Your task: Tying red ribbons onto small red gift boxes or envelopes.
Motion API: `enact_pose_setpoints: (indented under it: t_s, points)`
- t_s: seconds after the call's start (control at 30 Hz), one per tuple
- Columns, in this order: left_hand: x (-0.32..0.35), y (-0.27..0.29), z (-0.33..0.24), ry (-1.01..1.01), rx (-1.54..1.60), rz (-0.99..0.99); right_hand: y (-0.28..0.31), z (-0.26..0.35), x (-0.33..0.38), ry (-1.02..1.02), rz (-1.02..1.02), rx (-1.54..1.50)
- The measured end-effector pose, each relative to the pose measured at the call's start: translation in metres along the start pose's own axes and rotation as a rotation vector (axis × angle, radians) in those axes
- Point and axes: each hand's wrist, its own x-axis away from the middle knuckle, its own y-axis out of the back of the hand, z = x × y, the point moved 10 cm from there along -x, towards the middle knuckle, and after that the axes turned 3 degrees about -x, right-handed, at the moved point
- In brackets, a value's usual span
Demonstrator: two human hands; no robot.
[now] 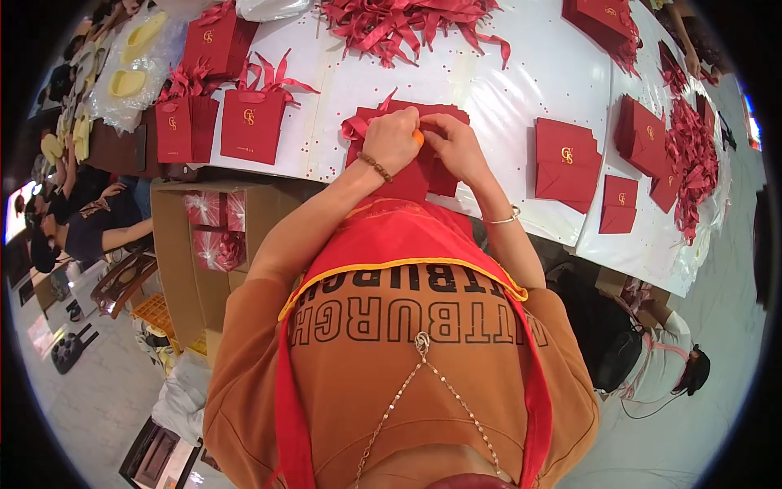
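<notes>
My left hand [393, 140], with a beaded bracelet at its wrist, is closed on a small orange tool [419, 137] whose kind I cannot make out. Close beside it, the fingers of my right hand [456, 148] are pinched together, with a bangle further down that wrist. What the right fingertips hold is hidden. Both hands are over red paper bags [442, 181] at the table's near edge. A dark pink ribbon [356, 128] loops out beside the left hand.
Upright red bags with ribbon handles [252, 122] stand at left. Flat bag stacks [564, 163] lie at right. Loose ribbons [407, 24] are heaped at the far side, more at far right. Below the table's left edge is an open cardboard box [183, 269] with wrapped red packages.
</notes>
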Motion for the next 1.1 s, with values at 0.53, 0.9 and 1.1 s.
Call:
enact_pose_setpoints:
  t_s: [0.53, 0.9, 1.1]
  points:
    - [-0.028, -0.018, 0.025, 0.020, 0.175, 1.027, -0.006, 0.056, 0.014, 0.152, 0.007, 0.054]
    - [-0.024, -0.038, 0.041, 0.225, 0.341, 0.907, -0.003, 0.059, 0.012, 0.260, -0.007, 0.160]
    - [-0.068, -0.005, 0.059, 0.151, 0.343, 0.540, -0.011, 0.063, 0.012, 0.251, 0.093, 0.081]
